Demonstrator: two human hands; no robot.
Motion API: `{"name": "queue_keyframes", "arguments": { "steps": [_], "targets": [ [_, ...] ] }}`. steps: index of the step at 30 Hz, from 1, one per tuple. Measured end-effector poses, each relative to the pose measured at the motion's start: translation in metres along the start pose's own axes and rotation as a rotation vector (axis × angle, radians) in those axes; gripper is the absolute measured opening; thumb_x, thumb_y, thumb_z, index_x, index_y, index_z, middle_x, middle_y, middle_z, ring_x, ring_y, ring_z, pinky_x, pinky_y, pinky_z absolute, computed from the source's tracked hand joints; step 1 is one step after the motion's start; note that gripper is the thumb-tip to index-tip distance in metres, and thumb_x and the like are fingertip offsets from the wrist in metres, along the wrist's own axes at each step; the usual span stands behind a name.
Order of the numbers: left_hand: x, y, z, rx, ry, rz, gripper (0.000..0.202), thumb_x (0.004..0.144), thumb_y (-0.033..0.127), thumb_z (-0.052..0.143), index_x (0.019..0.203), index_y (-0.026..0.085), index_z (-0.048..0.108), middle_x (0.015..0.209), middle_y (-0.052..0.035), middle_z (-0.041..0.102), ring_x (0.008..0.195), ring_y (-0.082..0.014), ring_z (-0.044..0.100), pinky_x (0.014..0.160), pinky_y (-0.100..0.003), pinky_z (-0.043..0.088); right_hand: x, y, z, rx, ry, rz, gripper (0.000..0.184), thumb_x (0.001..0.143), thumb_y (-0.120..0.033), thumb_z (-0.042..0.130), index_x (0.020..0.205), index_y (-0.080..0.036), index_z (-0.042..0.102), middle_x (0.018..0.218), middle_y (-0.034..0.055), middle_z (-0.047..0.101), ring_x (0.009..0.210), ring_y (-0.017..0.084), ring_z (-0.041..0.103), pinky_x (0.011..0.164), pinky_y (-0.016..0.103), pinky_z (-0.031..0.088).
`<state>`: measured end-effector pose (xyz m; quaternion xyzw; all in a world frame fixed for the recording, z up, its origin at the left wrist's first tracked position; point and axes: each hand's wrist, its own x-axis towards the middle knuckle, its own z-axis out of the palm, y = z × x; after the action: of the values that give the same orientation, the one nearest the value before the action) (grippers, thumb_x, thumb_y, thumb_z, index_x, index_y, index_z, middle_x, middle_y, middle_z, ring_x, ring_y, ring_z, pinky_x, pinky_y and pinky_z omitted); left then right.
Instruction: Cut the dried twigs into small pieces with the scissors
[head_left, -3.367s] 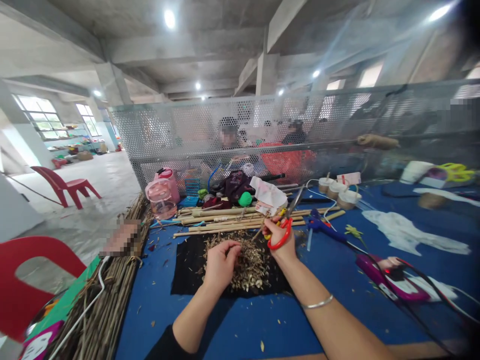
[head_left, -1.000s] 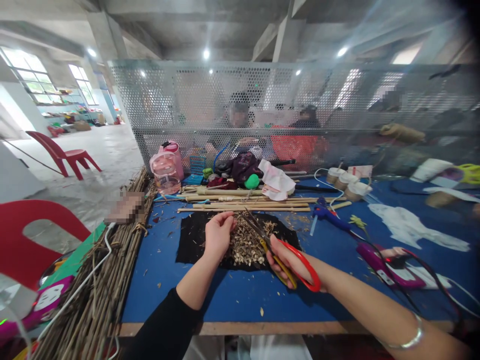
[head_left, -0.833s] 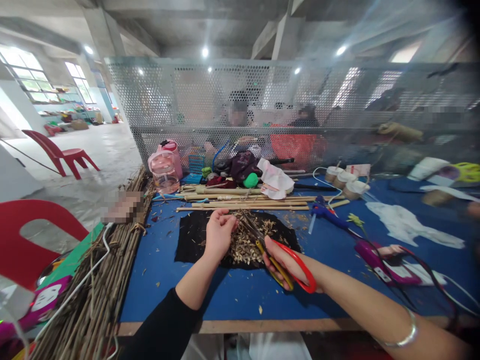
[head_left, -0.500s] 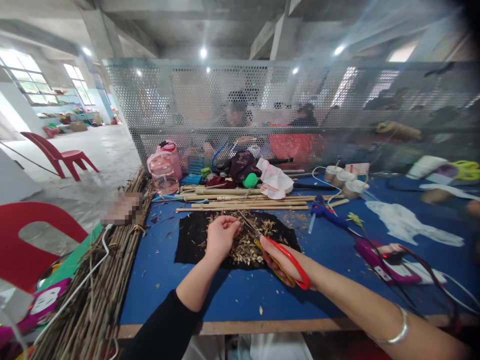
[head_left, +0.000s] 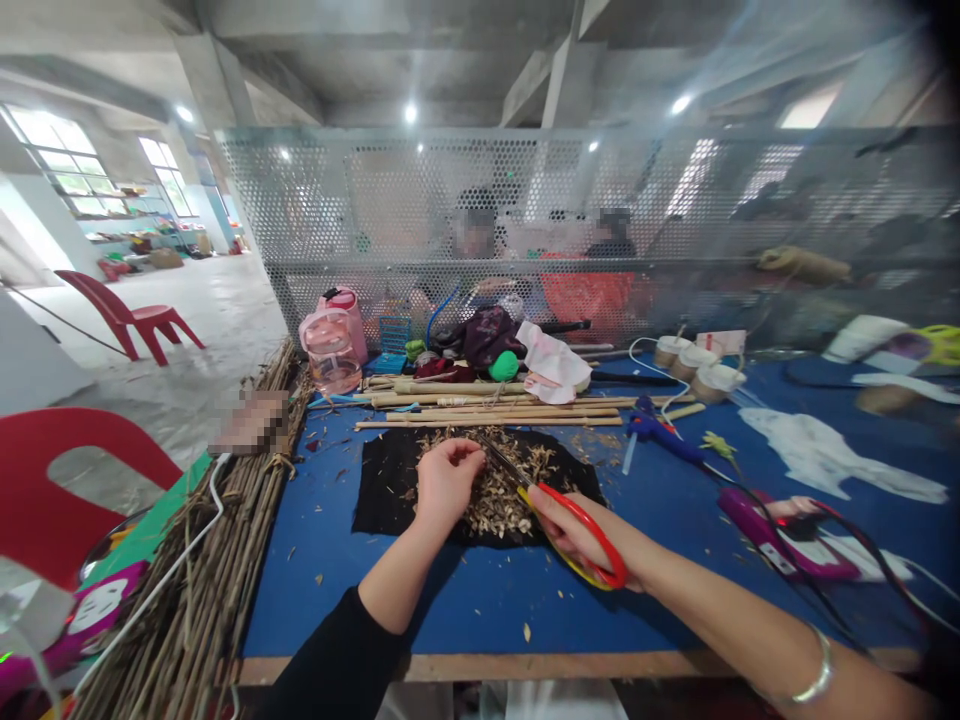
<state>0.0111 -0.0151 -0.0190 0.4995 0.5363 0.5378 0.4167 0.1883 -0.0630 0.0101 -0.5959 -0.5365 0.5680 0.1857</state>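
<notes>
My right hand [head_left: 564, 528] grips scissors [head_left: 613, 566] with one red and one yellow handle. Their blades point away and to the left, close to the fingertips of my left hand [head_left: 444, 492]. Those fingers are pinched together, and whatever is between them is too small to make out. Below both hands, a heap of dried plant bits [head_left: 504, 516] lies on a black cloth [head_left: 377, 492].
Long sticks [head_left: 487, 414] lie behind the cloth, and a bundle of twigs [head_left: 217, 560] runs along the left. A blue glue gun [head_left: 664, 434], a purple power strip [head_left: 780, 540] and cables occupy the right. A perforated metal screen [head_left: 405, 200] closes off the back.
The handles of the scissors have come closer together. My left hand stays pinched over the heap. The whole view has shifted slightly.
</notes>
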Motion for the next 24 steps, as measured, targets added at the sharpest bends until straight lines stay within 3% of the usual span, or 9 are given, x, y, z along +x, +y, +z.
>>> {"name": "queue_keyframes", "arguments": {
  "steps": [3,6,14,20,24],
  "targets": [
    [0.001,0.0,0.001,-0.087,0.059,0.03,0.015,0.067,0.026,0.064,0.077,0.015,0.061,0.067,-0.0005,0.06,0.058,-0.0098,0.053,0.056,-0.02,0.041,-0.002,-0.004,-0.001,0.164,-0.099,0.164,0.057,0.072,-0.076,0.033,0.061,-0.021,0.036,0.044,-0.0086,0.031,0.03,0.004,0.024,0.028,0.016,0.023],
    [0.0,0.002,0.001,-0.103,0.075,0.058,0.014,0.067,0.025,0.064,0.072,0.016,0.054,0.064,0.0019,0.057,0.055,-0.008,0.05,0.054,-0.019,0.039,-0.004,-0.007,-0.001,0.184,-0.119,0.156,0.058,0.072,-0.077,0.033,0.062,-0.02,0.037,0.046,-0.008,0.034,0.031,0.004,0.027,0.029,0.016,0.026],
    [-0.005,0.006,-0.001,0.076,0.068,0.142,0.011,0.069,0.023,0.062,0.065,0.017,0.054,0.062,0.0029,0.058,0.056,-0.0085,0.049,0.057,-0.02,0.039,-0.005,-0.009,0.007,0.087,-0.1,0.138,0.061,0.067,-0.081,0.032,0.059,-0.021,0.034,0.042,-0.0091,0.029,0.03,0.003,0.022,0.028,0.016,0.018],
    [-0.004,0.005,-0.003,0.156,0.068,0.16,0.008,0.069,0.022,0.063,0.065,0.017,0.058,0.063,0.0018,0.061,0.059,-0.0104,0.054,0.06,-0.021,0.04,-0.003,-0.005,0.007,-0.071,-0.023,-0.063,0.06,0.07,-0.077,0.034,0.052,-0.02,0.027,0.04,-0.0084,0.023,0.035,0.004,0.019,0.035,0.019,0.014],
    [-0.003,0.007,-0.006,0.227,0.054,0.164,0.013,0.074,0.023,0.059,0.084,0.019,0.066,0.077,-0.0026,0.068,0.07,-0.0145,0.06,0.072,-0.026,0.044,0.004,-0.005,-0.003,-0.337,0.116,-0.212,0.052,0.071,-0.067,0.045,0.053,-0.02,0.034,0.043,-0.0052,0.033,0.042,0.007,0.028,0.042,0.022,0.02]
  ]
}}
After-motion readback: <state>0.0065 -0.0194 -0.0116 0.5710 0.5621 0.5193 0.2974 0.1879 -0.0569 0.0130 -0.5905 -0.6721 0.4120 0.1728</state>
